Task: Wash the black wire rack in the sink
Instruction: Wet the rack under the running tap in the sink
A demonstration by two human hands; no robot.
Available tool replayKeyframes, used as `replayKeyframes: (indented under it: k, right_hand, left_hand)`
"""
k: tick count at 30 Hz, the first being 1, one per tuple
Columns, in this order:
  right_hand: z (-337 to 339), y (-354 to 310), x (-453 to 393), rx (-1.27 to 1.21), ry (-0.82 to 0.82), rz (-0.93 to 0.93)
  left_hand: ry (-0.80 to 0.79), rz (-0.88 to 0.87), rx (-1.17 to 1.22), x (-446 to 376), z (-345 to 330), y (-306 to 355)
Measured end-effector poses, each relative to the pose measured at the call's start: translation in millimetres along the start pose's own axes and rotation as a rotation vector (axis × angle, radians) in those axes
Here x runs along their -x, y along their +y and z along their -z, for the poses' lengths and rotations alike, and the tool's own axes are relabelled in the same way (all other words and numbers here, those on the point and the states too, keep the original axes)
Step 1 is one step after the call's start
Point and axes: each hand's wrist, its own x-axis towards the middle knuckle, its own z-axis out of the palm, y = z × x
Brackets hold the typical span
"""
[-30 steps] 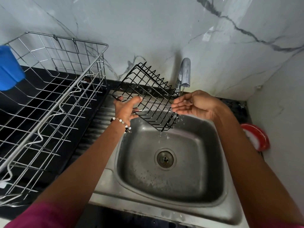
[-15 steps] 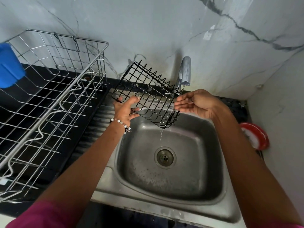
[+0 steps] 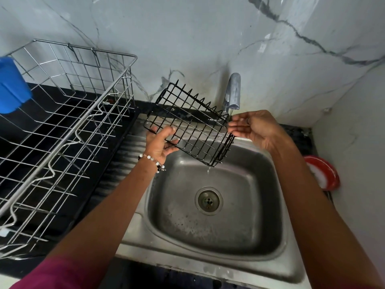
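Mid-rinse: left hand [image 3: 160, 142] pinches the black wire rack [image 3: 188, 127] by its lower-left edge, tilted above the sink [image 3: 212, 265] under the tap [image 3: 232, 91], right hand [image 3: 253, 127] fingers straight at its right end; water drips, draining and putting away left.

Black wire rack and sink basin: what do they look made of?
Black wire rack: thin metal wire, apparently with a glossy black coating, judging by the fine rigid grid and its highlights. Sink: likely stainless steel with a brushed, dull finish, given its grey sheen, soft reflections and water spotting.
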Motion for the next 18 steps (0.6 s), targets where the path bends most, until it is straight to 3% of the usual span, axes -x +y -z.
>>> replayKeyframes:
  k: [3, 8, 10, 18]
  right_hand:
    - [-5, 9, -3, 0.135, 0.113, 0.146]
    - [-16, 37, 0, 0.643, -0.203, 0.169]
    - [-22, 45, 0, 0.82, -0.183, 0.235]
    - [-19, 65, 1, 0.729, -0.087, 0.364]
  left_hand:
    - [-0.035, 0.013, -0.016, 2, 4, -6]
    - [-0.153, 0.042, -0.051, 6, 12, -17]
    - [-0.215, 0.053, -0.038, 4, 17, -22]
    - [-0.392, 0.156, 0.018, 4, 32, -25]
